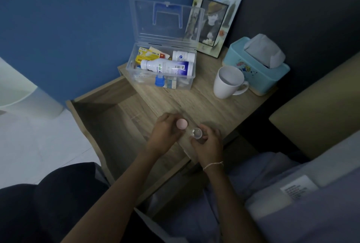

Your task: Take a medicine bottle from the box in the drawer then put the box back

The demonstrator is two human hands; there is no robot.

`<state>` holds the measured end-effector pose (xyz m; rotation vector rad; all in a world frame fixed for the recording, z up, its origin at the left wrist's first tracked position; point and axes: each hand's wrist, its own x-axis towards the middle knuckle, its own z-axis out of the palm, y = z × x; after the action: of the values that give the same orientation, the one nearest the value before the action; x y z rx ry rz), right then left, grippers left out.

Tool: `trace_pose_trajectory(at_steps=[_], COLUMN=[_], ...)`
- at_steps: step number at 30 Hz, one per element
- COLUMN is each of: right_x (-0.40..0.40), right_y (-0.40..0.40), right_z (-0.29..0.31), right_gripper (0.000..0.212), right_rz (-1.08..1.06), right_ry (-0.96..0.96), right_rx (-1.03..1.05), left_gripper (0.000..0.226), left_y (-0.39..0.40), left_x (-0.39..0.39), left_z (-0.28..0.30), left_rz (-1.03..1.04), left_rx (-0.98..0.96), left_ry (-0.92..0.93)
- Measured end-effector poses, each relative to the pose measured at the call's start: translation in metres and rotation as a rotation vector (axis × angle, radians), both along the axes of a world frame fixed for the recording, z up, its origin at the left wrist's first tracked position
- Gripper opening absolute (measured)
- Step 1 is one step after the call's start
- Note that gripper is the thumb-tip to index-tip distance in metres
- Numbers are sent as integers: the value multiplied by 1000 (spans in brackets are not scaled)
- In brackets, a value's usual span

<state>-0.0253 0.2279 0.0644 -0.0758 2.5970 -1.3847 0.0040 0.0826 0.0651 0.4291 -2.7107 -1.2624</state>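
A small pink item (182, 124), which may be a cap or a bottle top, is held in the left hand (165, 132), with the fingers curled closed around it. A clear round item (196, 133), perhaps a small bottle or its lid, is gripped in the right hand (207, 143), whose fingers are also closed. The two hands are kept just beside each other above the near edge of the counter (204, 104). A thin string (213, 165) is worn on the right wrist.

Beyond the hands, the clear box (161, 67) is set on the counter with its lid raised. A white bottle (167, 67) is laid on its side on top of the packets inside, and a second white bottle (183, 55) is seen behind it. To the left of the hands, the drawer (109, 126) is left open. Beyond the right hand, a white mug (228, 82) is placed beside a tissue box (257, 67), with a picture frame (216, 20) leaned against the wall behind.
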Motion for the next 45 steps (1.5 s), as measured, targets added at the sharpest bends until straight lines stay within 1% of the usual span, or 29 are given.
trace_pose_trajectory(at_steps=[2,4,6,10,13,15,18,21,23,25,27,28,29,31,32,34,36,38,41,43,45], right_x=[1,1,1,1,1,-2,-17,-45,-70,-92,-110,-118,-124,-136,-140,-145,-147,-147,-141,-133,-128], right_y=[0,1,2,1,-2,-4,-15,-26,-28,-24,-16,-11,-7,3,7,16,22,24,23,20,16], right_z=[0,1,2,3,6,8,25,51,67,76,79,79,77,69,65,56,49,43,33,26,19], right_gripper=[37,34,35,40,42,41,34,30,28,28,33,39,47,66,76,94,99,92,62,39,26], right_rz=[0,0,2,-7,-79,-132,-189,-233,-289,-359,-404,-404,-385,-314,-276,-227,-227,-243,-308,-355,-391], right_ry=[18,22,11,6,-16,58,164,296,379,415,390,379,367,300,238,107,65,104,172,165,116], right_rx=[4,10,22,12,-19,-9,-96,-166,-194,-176,-127,-83,-36,21,30,8,-12,26,7,-28,-103], left_gripper=[37,34,33,36,41,49,62,66,63,57,56,57,60,74,80,82,77,74,72,68,63], left_y=[-1,-1,-1,-7,-17,-24,-30,-35,-38,-40,-42,-43,-43,-43,-42,-39,-35,-35,-35,-35,-33], left_x=[1,1,2,3,4,1,-10,-19,-24,-26,-27,-26,-23,-20,-19,-19,-19,-19,-18,-18,-18], left_z=[0,0,1,2,1,0,-4,-6,-7,-9,-13,-16,-19,-24,-26,-29,-31,-33,-35,-33,-31], left_rz=[-4,-32,-63,-75,-63,-90,-188,-216,-212,-201,-190,-186,-185,-186,-180,-151,-125,-110,-95,-89,-57], left_rx=[-3,-44,-81,-49,-146,-278,-424,-452,-453,-423,-391,-395,-415,-466,-487,-501,-493,-480,-486,-497,-490], left_ry=[-6,-10,-9,-6,2,-21,-138,-178,-196,-219,-218,-209,-198,-166,-146,-111,-105,-128,-145,-148,-123])
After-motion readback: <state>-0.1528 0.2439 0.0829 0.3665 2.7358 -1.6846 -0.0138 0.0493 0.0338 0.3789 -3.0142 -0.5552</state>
